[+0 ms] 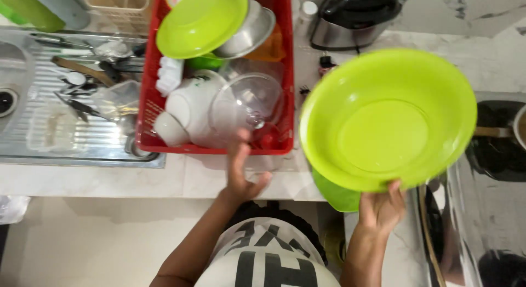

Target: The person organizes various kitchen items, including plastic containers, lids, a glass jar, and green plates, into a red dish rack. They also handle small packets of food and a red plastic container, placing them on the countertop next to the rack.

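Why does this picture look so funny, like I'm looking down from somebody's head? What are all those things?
You guessed it: the camera sits on a person's head and looks down, so you see their two arms and their shirt at the bottom.

The right hand holds up a big lime-green plate by its bottom edge. Another green piece peeks out just below it.

The left hand is open and reaches toward a red dish rack on the counter. It holds nothing. In the rack are a clear glass bowl, a white teapot, a metal bowl and another green plate.

To the left is a metal sink drainboard with spoons and tools lying on it. Behind the held plate stands a black cooker.
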